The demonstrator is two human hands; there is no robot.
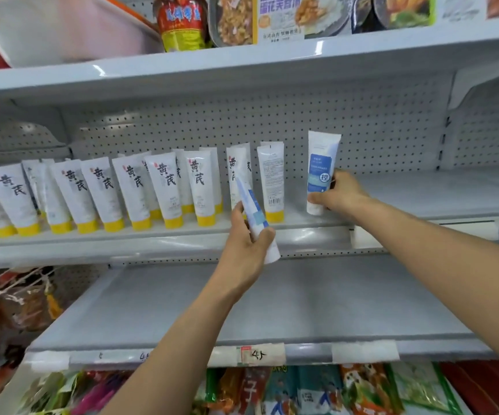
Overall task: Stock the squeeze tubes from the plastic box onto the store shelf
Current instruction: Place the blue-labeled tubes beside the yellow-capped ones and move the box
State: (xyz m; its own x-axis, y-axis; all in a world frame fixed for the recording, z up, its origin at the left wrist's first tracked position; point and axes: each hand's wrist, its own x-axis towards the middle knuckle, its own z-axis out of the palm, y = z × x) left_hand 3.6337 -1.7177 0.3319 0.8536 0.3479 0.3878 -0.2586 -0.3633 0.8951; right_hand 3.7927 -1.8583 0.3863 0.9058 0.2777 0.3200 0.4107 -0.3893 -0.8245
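A blue-label tube [321, 172] is being stood cap-down on the shelf [421, 193], right of the yellow-capped row [98, 193], clamped by the right hand [339, 191]. A second tube [257, 217] is gripped by the left hand [246, 244]; judged next: release, then placement alongside.

Two bare, sleeveless forearms, no jewellery
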